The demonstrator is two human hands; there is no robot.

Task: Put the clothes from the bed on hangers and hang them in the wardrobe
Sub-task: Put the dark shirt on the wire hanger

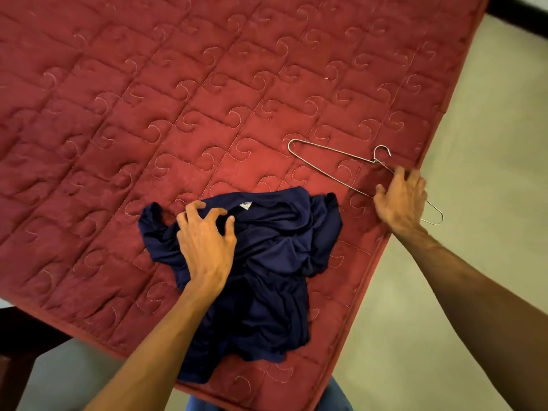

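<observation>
Left hand's (204, 241) fingers (192, 207) curl on navy shirt (281, 247), grip unclear; right hand's (400, 200) loose fingers (400, 177) cover wire hanger (329, 148) at bed (178, 99) edge.

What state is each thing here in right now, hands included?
Navy shirt: crumpled in a heap on the bed, not yet hung.
Wire hanger: lying flat on the bed, bare.
Left hand: fingers curled onto the shirt; firm hold unclear.
Right hand: resting on the hanger, fingers fairly straight.
</observation>
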